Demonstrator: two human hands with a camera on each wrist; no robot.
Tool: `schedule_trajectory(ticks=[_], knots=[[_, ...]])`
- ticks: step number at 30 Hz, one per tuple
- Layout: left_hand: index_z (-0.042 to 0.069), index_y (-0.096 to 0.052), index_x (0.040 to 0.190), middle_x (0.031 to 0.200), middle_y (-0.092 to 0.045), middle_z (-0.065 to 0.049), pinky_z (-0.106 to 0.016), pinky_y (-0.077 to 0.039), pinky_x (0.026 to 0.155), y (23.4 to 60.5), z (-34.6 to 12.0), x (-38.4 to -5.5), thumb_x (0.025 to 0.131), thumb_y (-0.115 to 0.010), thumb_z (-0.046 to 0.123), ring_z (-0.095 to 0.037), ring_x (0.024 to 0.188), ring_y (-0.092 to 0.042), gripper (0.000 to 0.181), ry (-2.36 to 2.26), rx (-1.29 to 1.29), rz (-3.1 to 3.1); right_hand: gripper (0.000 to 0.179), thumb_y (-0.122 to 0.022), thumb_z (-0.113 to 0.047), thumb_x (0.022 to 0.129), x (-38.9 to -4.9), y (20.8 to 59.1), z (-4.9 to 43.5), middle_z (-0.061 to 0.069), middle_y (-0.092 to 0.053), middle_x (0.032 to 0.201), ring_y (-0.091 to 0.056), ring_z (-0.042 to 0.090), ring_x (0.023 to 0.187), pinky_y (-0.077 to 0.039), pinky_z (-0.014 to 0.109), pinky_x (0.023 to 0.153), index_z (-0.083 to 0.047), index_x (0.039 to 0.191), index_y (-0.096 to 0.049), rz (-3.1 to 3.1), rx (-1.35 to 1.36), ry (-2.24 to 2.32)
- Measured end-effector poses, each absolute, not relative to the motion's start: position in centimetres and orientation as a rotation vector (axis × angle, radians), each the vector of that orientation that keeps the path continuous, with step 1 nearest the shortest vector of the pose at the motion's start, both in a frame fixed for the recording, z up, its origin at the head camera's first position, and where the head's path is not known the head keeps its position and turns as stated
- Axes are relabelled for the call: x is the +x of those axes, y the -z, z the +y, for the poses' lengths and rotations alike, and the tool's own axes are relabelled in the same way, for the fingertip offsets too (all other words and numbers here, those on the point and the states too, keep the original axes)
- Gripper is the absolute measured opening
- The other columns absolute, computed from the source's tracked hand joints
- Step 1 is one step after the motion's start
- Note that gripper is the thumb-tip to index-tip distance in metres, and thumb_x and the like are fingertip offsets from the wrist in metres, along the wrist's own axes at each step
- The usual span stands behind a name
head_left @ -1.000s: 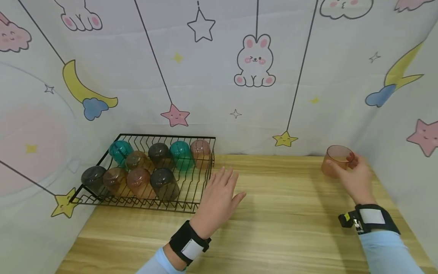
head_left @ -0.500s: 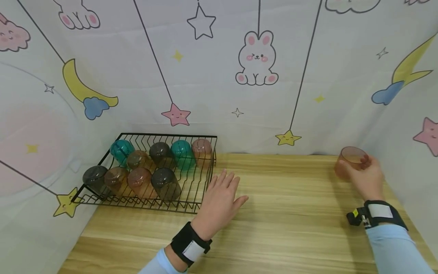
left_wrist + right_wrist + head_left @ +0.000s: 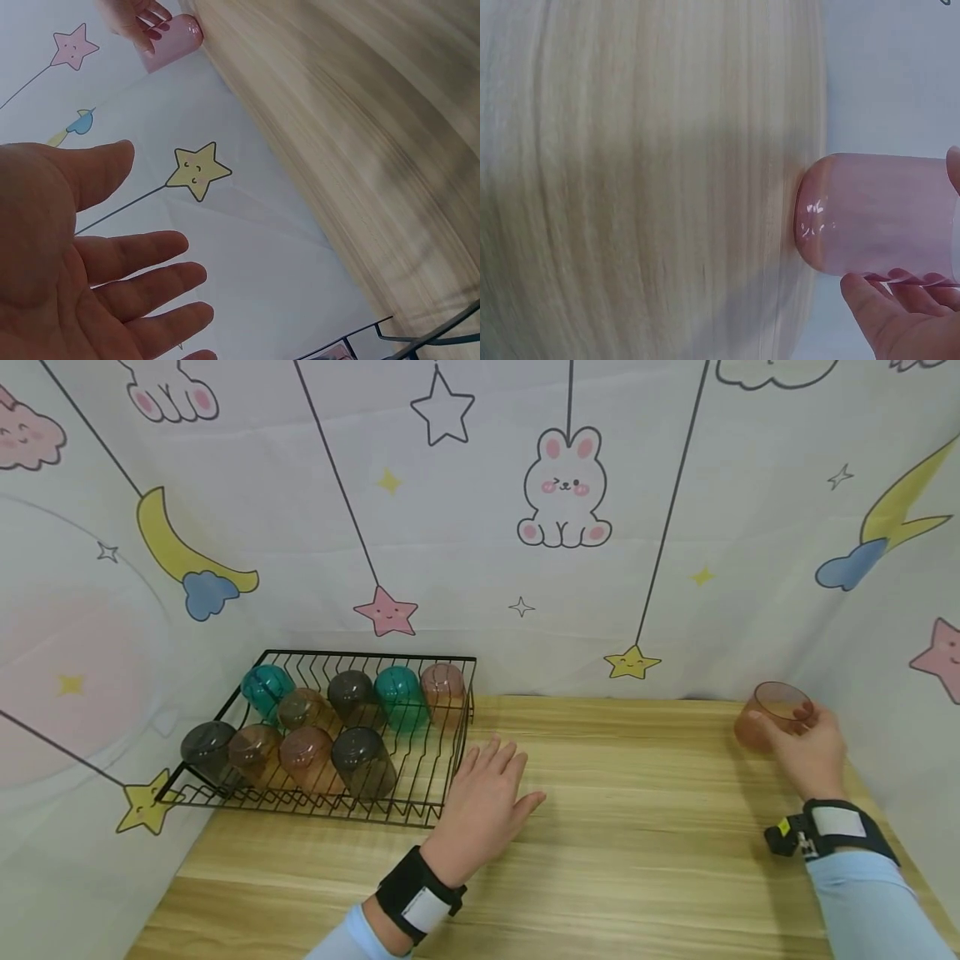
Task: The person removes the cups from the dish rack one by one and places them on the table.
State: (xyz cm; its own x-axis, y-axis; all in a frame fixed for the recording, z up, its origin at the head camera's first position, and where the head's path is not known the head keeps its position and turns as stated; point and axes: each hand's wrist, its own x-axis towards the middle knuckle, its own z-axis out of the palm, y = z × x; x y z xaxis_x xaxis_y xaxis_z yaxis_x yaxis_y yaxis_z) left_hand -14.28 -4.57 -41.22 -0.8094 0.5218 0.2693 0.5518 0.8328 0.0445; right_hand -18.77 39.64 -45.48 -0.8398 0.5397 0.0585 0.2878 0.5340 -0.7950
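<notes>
- The pink cup [image 3: 885,214] stands mouth-up at the far right of the table, its rounded base on the wood or barely above it; I can't tell whether its weight is down.
- The right hand [image 3: 806,747] has it by the sides, thumb in front, fingers curled round behind.
- To handle it well, I'd keep the pinch light, since the smooth wall could slip, and have the base flat before loosening.
- I'd then draw thumb and fingers straight apart, lest one catch the rim and tip it.
- The left hand [image 3: 480,810] holds nothing, fingers extended and spread, just beside the rack's near right corner.
- In the one black wire rack [image 3: 371,654] I count nine cups, domed ends up: two teal cups [image 3: 402,702], three dark grey cups [image 3: 363,764], two brown cups [image 3: 257,756] and two pink ones [image 3: 306,760]. With the held one, ten.
- One wooden table [image 3: 637,860] lies under everything; two black wristbands [image 3: 840,822], one per arm.
</notes>
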Motion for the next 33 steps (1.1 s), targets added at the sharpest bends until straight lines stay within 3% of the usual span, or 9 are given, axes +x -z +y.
schedule_trajectory(ticks=[4,7,10,13,19,27,33], knots=[[0.011,-0.054,0.127,0.135,-0.047,-0.011,-0.047,-0.023,0.105,41.0,-4.8,-14.2,0.092,-0.047,0.054,-0.028,0.132,-0.028,0.055,0.194,-0.83,-2.768,0.094,-0.061,-0.052,0.083,-18.7,45.2,39.5,0.024,-0.03,0.139,-0.035,0.037,0.122,-0.039,0.042,0.093,0.003,0.145,-0.015,-2.502,-0.65,-1.198],[0.011,-0.053,0.128,0.135,-0.046,-0.012,-0.048,-0.023,0.105,40.6,-5.0,-14.2,0.093,-0.048,0.053,-0.028,0.132,-0.029,0.055,0.222,-0.832,-2.768,0.104,-0.062,-0.051,0.083,-18.5,44.8,39.4,0.029,-0.012,0.146,-0.019,0.041,0.131,-0.027,0.051,0.101,0.003,0.146,-0.001,-2.5,-0.625,-1.231],[0.01,-0.052,0.129,0.135,-0.046,-0.012,-0.049,-0.023,0.105,39.8,-5.6,-14.4,0.093,-0.049,0.051,-0.029,0.131,-0.03,0.055,0.24,-0.822,-2.753,0.111,-0.064,-0.051,0.081,-18.0,43.9,39.0,0.025,0.004,0.149,-0.002,0.039,0.135,-0.014,0.053,0.106,-0.001,0.146,0.01,-2.483,-0.628,-1.25],[0.01,-0.052,0.129,0.134,-0.046,-0.012,-0.048,-0.02,0.106,38.7,-6.4,-14.6,0.093,-0.051,0.048,-0.031,0.131,-0.03,0.053,0.256,-0.789,-2.728,0.109,-0.063,-0.051,0.081,-17.4,42.5,38.2,0.02,0.009,0.151,0.004,0.036,0.136,-0.008,0.051,0.107,-0.006,0.147,0.012,-2.473,-0.64,-1.213],[0.008,-0.051,0.13,0.134,-0.045,-0.014,-0.051,-0.017,0.106,36.6,-9.5,-15.2,0.09,-0.058,0.044,-0.035,0.131,-0.028,0.054,0.303,-0.635,-2.69,0.096,-0.064,-0.042,0.084,-16.2,39.3,34.5,0.014,-0.003,0.152,-0.003,0.028,0.137,-0.011,0.044,0.108,-0.009,0.15,-0.003,-2.423,-0.463,-1.135],[0.013,-0.044,0.138,0.141,-0.037,-0.016,-0.057,-0.013,0.105,35.8,-14.0,-15.6,0.078,-0.074,0.032,-0.04,0.133,-0.021,0.07,0.227,-0.401,-2.811,0.076,-0.066,-0.04,0.085,-14.6,38.0,28.8,0.022,-0.014,0.15,-0.008,0.043,0.135,-0.009,0.065,0.101,-0.004,0.143,-0.033,-2.578,-0.018,-0.879],[0.014,-0.047,0.136,0.137,-0.039,-0.021,-0.063,-0.017,0.101,36.0,-16.1,-15.7,0.069,-0.08,0.021,-0.045,0.128,-0.025,0.075,0.205,-0.299,-2.845,0.075,-0.062,-0.055,0.082,-13.2,38.3,24.6,0.015,-0.035,0.142,-0.03,0.036,0.129,-0.029,0.059,0.096,-0.012,0.14,-0.04,-2.754,0.209,-0.858]])
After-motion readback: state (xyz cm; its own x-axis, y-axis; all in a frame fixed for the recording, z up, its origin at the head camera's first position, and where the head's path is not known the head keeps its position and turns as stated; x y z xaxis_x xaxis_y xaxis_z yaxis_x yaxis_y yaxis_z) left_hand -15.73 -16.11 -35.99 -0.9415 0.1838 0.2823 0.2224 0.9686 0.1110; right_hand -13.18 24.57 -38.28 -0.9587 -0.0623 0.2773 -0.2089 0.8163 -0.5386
